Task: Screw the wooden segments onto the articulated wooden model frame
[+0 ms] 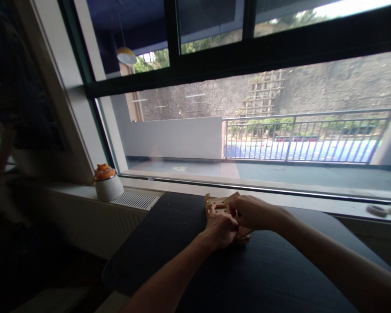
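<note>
A small light-brown wooden piece with several dark holes [219, 203] lies on the dark table [182, 234] near its window side. My left hand [220, 228] is wrapped around its near left side, with the thumb along the edge. From the right, my right hand [252, 211] reaches over the piece, and its fingers are curled down and pinched at the top. Whatever those right fingers pinch is hidden behind the hand. One end of the brown piece [244, 238] sticks out below my hands, close to the tabletop.
Beyond the table runs a pale windowsill [179, 188] under a large window. A grey pot with an orange top [108, 182] stands on the sill at left, beside a white vent grille [135, 200]. Rolls of tape [377, 211] lie on the sill at far right.
</note>
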`<state>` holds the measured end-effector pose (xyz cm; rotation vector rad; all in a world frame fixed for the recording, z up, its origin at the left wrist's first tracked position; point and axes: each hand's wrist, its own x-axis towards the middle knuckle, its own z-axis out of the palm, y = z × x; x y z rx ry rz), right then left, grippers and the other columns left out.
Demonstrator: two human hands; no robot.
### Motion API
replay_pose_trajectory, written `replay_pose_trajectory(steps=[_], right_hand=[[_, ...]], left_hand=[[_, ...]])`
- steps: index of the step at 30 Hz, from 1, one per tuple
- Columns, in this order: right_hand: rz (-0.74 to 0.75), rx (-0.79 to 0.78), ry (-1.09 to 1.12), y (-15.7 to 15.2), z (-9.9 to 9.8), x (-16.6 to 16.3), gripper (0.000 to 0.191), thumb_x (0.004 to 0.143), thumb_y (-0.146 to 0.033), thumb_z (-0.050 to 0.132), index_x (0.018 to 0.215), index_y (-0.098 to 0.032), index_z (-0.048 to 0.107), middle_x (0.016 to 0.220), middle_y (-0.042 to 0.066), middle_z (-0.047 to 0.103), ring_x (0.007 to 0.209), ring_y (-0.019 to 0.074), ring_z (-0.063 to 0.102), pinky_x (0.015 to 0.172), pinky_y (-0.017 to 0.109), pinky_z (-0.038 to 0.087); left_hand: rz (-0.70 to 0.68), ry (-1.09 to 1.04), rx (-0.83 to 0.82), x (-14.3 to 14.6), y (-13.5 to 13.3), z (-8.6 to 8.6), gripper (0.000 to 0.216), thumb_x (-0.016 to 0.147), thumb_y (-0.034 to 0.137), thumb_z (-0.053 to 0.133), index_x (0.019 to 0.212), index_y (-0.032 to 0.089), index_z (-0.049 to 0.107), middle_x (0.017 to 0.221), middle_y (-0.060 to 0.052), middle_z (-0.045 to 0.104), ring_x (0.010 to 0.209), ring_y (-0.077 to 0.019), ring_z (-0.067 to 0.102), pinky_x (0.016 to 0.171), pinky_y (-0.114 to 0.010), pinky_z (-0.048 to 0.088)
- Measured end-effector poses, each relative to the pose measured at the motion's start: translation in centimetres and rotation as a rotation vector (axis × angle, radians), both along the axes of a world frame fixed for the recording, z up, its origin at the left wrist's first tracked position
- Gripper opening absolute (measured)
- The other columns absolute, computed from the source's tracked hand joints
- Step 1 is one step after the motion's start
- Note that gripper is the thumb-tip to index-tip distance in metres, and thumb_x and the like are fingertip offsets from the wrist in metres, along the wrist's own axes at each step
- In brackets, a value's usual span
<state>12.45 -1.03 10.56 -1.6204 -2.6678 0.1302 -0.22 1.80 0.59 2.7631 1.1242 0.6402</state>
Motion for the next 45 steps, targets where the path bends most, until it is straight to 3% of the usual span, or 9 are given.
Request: replay_pose_trajectory(steps=[4,7,12,16,19,23,28,35,45], right_hand=[[-0.079,-0.005,-0.034,-0.2,0.7,1.3,0.012,0.069,-0.019,0.059,0.063,-0.015,0.069,0.061,0.006,0.064,0.058,0.0158,0.054,0.052,0.026,0.033],[-0.176,-0.066,-0.029,-0.6,-0.3,4.5,0.013,0.067,-0.019,0.058,0.061,-0.017,0.069,0.052,0.003,0.061,0.049,0.0144,0.053,0.049,0.025,0.034],[-0.177,-0.227,0.682,-2.4,-7.4,9.6,0.029,0.082,-0.04,0.049,0.087,-0.018,0.066,0.077,0.006,0.071,0.07,0.0193,0.063,0.065,0.029,0.048],[-0.21,-0.324,0.826,-3.8,-13.3,9.9,0.02,0.075,-0.036,0.056,0.086,-0.021,0.063,0.082,0.005,0.071,0.078,0.0222,0.065,0.071,0.031,0.051],[-0.222,-0.256,0.892,-3.6,-15.3,9.4,0.024,0.072,-0.034,0.057,0.091,-0.021,0.065,0.091,0.007,0.071,0.086,0.0254,0.065,0.076,0.033,0.051],[-0.339,-0.032,0.94,-1.5,-15.7,8.5,0.037,0.069,-0.045,0.063,0.094,-0.018,0.064,0.085,0.008,0.071,0.082,0.0282,0.065,0.073,0.036,0.052],[-0.194,-0.032,1.012,0.0,-15.9,6.6,0.047,0.074,-0.047,0.063,0.109,-0.015,0.065,0.096,0.008,0.072,0.091,0.0276,0.065,0.079,0.034,0.051],[-0.29,0.062,0.911,-0.4,-17.3,6.0,0.035,0.075,-0.049,0.061,0.089,-0.018,0.069,0.082,0.007,0.073,0.08,0.0284,0.066,0.072,0.035,0.051],[-0.312,0.125,0.759,-0.1,-17.4,6.4,0.04,0.082,-0.052,0.053,0.102,-0.02,0.068,0.08,0.004,0.073,0.07,0.0242,0.066,0.064,0.031,0.048]], left_hand=[[-0.009,0.086,-0.028,0.1,0.2,0.2,0.019,0.081,0.028,0.054,0.079,0.025,0.073,0.086,-0.002,0.073,0.089,-0.0236,0.063,0.105,-0.056,0.018],[0.001,0.127,-0.068,0.0,0.4,0.5,0.018,0.08,0.028,0.055,0.084,0.026,0.073,0.087,-0.001,0.074,0.088,-0.0243,0.064,0.102,-0.055,0.023],[-0.006,0.107,-0.129,-0.2,0.7,1.0,0.019,0.079,0.031,0.054,0.083,0.025,0.072,0.087,0.0,0.074,0.089,-0.0227,0.064,0.105,-0.052,0.022],[0.002,0.055,-0.166,-0.2,0.7,1.3,0.023,0.083,0.038,0.05,0.084,0.024,0.068,0.086,-0.001,0.073,0.091,-0.0227,0.064,0.105,-0.051,0.023],[0.042,0.049,-0.176,-0.2,0.8,1.5,0.024,0.084,0.038,0.048,0.088,0.022,0.065,0.089,-0.003,0.071,0.095,-0.0231,0.062,0.105,-0.05,0.024],[0.096,0.103,-0.188,-0.3,1.0,2.2,0.024,0.086,0.034,0.043,0.094,0.02,0.061,0.093,-0.004,0.069,0.097,-0.0241,0.062,0.103,-0.048,0.031],[0.124,0.157,-0.205,-0.5,1.6,3.0,0.025,0.085,0.032,0.042,0.097,0.018,0.06,0.097,-0.007,0.069,0.094,-0.0245,0.064,0.088,-0.038,0.045],[0.151,0.201,-0.169,-0.1,1.9,2.4,0.027,0.085,0.035,0.041,0.1,0.019,0.058,0.097,-0.008,0.069,0.097,-0.0273,0.063,0.089,-0.041,0.046],[0.141,0.21,-0.113,0.0,2.2,1.7,0.029,0.087,0.034,0.039,0.101,0.018,0.059,0.091,-0.007,0.069,0.092,-0.0262,0.065,0.091,-0.042,0.045]])
